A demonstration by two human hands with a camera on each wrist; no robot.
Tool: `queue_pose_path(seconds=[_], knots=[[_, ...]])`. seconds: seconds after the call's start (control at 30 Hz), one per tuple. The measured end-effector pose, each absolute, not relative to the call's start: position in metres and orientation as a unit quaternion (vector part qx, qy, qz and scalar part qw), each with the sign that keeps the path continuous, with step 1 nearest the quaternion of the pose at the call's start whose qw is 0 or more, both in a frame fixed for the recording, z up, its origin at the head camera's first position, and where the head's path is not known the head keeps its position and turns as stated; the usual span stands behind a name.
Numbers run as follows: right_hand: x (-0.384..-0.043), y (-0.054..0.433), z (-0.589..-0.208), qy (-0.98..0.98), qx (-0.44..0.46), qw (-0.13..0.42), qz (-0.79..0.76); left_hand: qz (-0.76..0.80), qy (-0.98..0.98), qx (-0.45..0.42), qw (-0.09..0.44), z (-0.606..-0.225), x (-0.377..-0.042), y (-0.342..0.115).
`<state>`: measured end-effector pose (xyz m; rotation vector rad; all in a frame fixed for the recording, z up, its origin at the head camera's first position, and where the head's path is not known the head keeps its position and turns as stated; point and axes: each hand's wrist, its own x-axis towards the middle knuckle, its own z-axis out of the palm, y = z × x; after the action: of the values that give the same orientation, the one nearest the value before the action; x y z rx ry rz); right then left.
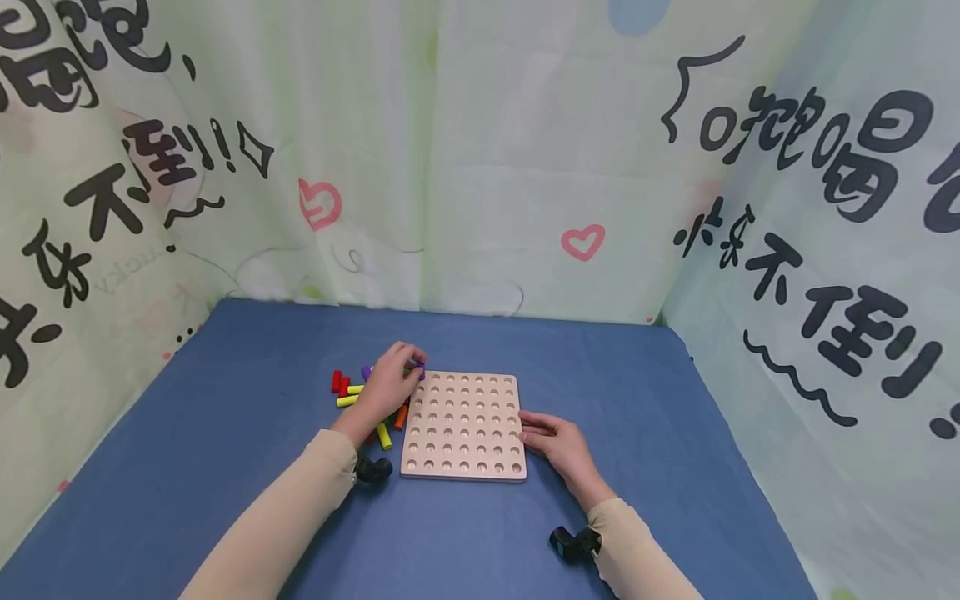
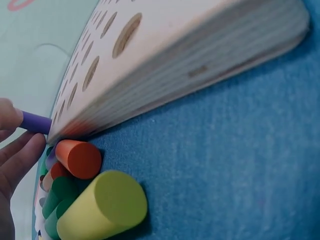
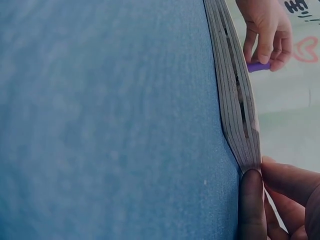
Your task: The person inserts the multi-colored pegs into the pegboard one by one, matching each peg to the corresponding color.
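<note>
My left hand (image 1: 392,382) pinches a purple peg (image 2: 36,122) between thumb and fingers at the far left corner of a pale wooden pegboard (image 1: 463,427). The peg's end is right at the board's corner hole in the left wrist view. Rows of round holes cover the board's top. At its right edge, my right hand (image 1: 553,442) grips the side, with thumb and fingertips on the layered wooden rim (image 3: 245,145). Below my left hand lie loose pegs, among them a yellow peg (image 2: 120,200) and an orange peg (image 2: 82,160).
Left of the board, red pegs (image 1: 337,382) and more yellow pegs (image 1: 347,401) lie scattered on the blue tablecloth (image 1: 480,542). Printed curtains (image 1: 495,167) enclose the table at the back and sides. A black wrist camera (image 1: 576,545) sits at my right cuff.
</note>
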<state>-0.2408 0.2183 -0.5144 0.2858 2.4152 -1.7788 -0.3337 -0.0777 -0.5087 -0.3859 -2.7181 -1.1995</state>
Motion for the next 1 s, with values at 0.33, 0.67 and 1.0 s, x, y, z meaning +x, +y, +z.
queue_pose_path(seconds=[0.33,0.67,1.0], knots=[[-0.2407,0.2187,-0.5159,0.802,0.093,0.066,-0.587,-0.384,-0.911,-0.132,0.068,-0.5094,-0.3333,-0.0792],[-0.2413,0.2187,-0.5142,0.803,0.092,0.068,-0.585,-0.375,-0.915,-0.139,0.055,-0.5097,-0.3343,-0.0797],[-0.2417,0.2182,-0.5138,0.802,0.094,0.069,-0.586,-0.372,-0.917,-0.14,0.039,-0.5102,-0.3338,-0.0817]])
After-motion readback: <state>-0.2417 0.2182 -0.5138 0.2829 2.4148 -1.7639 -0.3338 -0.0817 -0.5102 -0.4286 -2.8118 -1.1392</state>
